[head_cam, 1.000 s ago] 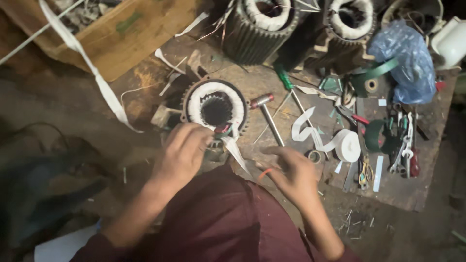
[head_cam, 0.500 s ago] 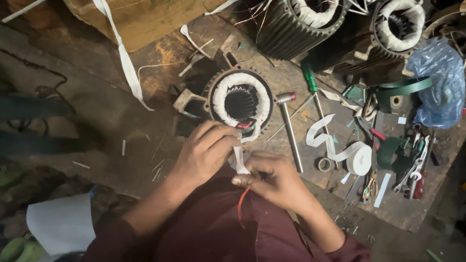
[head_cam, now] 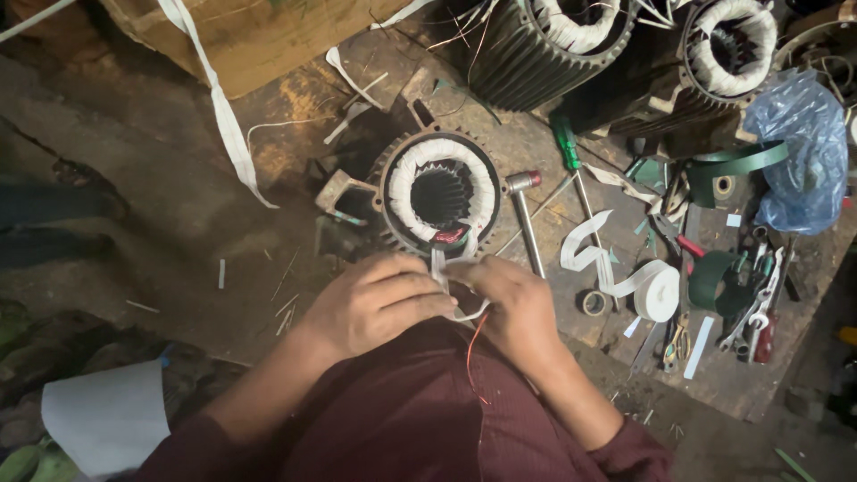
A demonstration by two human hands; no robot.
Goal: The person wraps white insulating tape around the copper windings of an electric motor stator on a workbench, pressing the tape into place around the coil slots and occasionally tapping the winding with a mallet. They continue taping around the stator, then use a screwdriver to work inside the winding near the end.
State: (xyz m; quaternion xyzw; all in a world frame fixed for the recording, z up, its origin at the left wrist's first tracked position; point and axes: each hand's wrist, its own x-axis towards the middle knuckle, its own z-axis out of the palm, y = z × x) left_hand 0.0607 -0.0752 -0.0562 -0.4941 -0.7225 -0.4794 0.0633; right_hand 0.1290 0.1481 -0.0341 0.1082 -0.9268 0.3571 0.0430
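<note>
Pinching a strip of white tape (head_cam: 439,268) between them, the left hand (head_cam: 379,303) and right hand (head_cam: 513,308) meet at 6 o'clock of the motor stator (head_cam: 439,192), which stands on end with its bore up. Both sets of fingers are curled nearly closed on the tape; the exact fingertip grip is hidden. A thin red wire (head_cam: 473,353) trails from under the right hand toward the lap.

Judged from this, a hard tug could tear the tape or loosen the white-bound winding, and the wire could snag on a sleeve. The hammer (head_cam: 525,219) lies just beside the stator at 3 o'clock, where an elbow could knock it.

Counted: three stators, with two larger ones at 12 to 2 o'clock, one green-handled screwdriver (head_cam: 571,165), one roll of white tape (head_cam: 659,293), one blue plastic bag (head_cam: 799,152).
</note>
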